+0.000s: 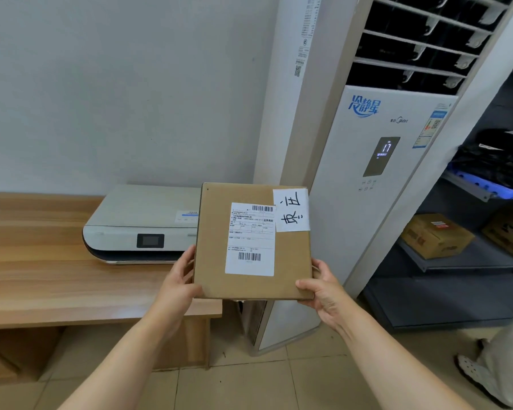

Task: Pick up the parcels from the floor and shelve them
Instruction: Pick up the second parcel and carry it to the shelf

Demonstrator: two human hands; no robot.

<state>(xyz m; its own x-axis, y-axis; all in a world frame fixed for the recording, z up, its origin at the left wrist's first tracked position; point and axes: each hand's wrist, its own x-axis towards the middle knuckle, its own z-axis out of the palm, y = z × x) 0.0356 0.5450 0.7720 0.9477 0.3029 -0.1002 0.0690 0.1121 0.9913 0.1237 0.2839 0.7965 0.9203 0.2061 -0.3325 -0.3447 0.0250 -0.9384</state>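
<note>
I hold a flat brown cardboard parcel (214, 261) upright in front of me, at the middle of the head view. It carries a white shipping label with barcodes and a white handwritten sticker at its top right corner. My left hand (182, 279) grips its lower left edge. My right hand (323, 287) grips its lower right corner, thumb on the front face. A grey metal shelf (462, 266) stands at the right, with a brown box (437, 235) on one level.
A white standing air conditioner (376, 161) rises just behind the parcel. A wooden desk (57, 285) with a white printer (139, 223) is at the left. Another person's shoe and trouser leg (486, 374) show at the lower right on the tiled floor.
</note>
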